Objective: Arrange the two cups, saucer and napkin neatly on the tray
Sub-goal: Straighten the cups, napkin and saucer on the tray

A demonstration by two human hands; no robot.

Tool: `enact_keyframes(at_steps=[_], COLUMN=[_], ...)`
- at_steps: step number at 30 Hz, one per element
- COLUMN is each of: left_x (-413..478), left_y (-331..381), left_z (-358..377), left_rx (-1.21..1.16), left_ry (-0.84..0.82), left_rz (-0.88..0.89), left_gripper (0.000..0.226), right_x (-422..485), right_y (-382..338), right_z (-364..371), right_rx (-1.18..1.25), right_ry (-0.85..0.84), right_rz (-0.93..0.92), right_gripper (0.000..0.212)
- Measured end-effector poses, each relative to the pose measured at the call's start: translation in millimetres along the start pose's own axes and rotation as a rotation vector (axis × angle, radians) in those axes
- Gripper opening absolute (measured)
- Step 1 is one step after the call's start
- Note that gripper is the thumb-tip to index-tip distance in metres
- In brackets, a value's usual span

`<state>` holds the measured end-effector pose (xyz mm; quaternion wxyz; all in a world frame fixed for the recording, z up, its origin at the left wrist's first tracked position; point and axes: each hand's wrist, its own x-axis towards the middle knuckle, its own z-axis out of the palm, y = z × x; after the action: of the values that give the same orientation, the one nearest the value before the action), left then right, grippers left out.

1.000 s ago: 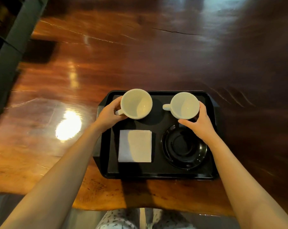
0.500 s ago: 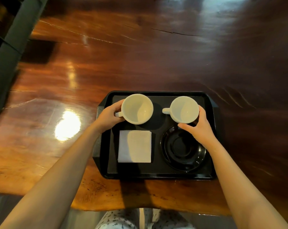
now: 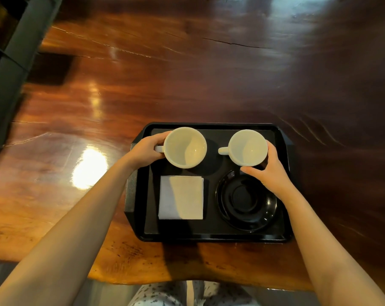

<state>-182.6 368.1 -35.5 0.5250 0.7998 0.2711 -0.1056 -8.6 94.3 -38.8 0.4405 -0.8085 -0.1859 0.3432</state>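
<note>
- Black tray [image 3: 282, 182] sits on near part of the wooden table [image 3: 187, 74]; all 4 task items are already on it.
- Far row: left cup [image 3: 185, 147] and right cup [image 3: 248, 147], both white, upright, empty, handles pointing left.
- Near row: folded white napkin [image 3: 181, 197] on the left, black saucer [image 3: 246, 200] on the right. Napkin lies square to tray edges, directly below left cup.
- Left hand [image 3: 144, 150] is wrapped on left cup from its left side, at the handle; fingers closed on it.
- Right hand [image 3: 270, 173] clasps right cup from its right/near side, thumb along the near wall, fingers round the far-right rim.
- Can't tell whether cups rest on the tray floor or are held just above; shadows beneath sit close, so prob. down or nearly.
- Key relation: saucer lies just near of the right cup, its far rim almost under the cup's near edge and under the right hand. Right hand is the nearer one by far; left hand is well apart from it, across the napkin.
- Judgement: if right cup is meant for the saucer, move is a short pull toward the near side, then centre over the saucer's well. If 2x2 layout is the goal, task is nearly done — just let go.
- Risk: cup base clipping the saucer's raised rim, tilting it.
</note>
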Motion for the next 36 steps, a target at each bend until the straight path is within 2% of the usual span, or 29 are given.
enact_keyframes(at_steps=[8, 14, 19, 22, 24, 25, 27, 30, 32, 36], left_x=[2.2, -6.7, -14.9, -34.6, -59.4, -70.4, -83.3, -87.6, -86.7, -80.3], left_y=[2.9, -11.1, -4.0, 9.4, 23.0, 28.9, 36.5, 44.4, 49.2, 52.1], left_z=[-5.2, -8.6, -6.2, -8.0, 1.3, 11.1, 40.9, 97.8, 129.4, 158.0], left_rx=[0.054, 0.139, 0.189, 0.206, 0.111, 0.042, -0.074, -0.253, -0.302, -0.352], left_ry=[-0.023, 0.139, 0.168, 0.348, 0.506, 0.508, 0.312, -0.037, -0.106, -0.059], left_rz=[-0.019, -0.094, -0.147, -0.190, -0.215, -0.230, -0.269, -0.414, -0.463, -0.504], left_gripper=[0.066, 0.061, 0.058, 0.054, 0.042, 0.036, 0.027, 0.031, 0.038, 0.045], right_x=[0.5, -1.1, -0.3, 0.4, 0.6, -0.5, -5.6, -23.3, -34.4, -40.3], right_y=[1.1, -1.5, -0.7, 1.2, 4.7, 6.1, 8.3, 12.6, 19.4, 28.4], right_z=[1.1, 1.6, 2.8, 1.9, -1.4, -3.5, -9.0, -15.1, -16.2, -12.6], right_rx=[0.000, -0.005, -0.013, -0.033, -0.037, -0.029, -0.048, -0.167, -0.186, -0.187], right_ry=[0.002, 0.015, 0.022, 0.017, 0.000, -0.005, 0.003, 0.085, 0.119, 0.171], right_rz=[0.003, 0.009, 0.013, 0.015, 0.055, 0.083, 0.119, 0.158, 0.191, 0.236], right_gripper=[0.093, 0.092, 0.092, 0.092, 0.096, 0.097, 0.083, 0.041, 0.028, 0.023])
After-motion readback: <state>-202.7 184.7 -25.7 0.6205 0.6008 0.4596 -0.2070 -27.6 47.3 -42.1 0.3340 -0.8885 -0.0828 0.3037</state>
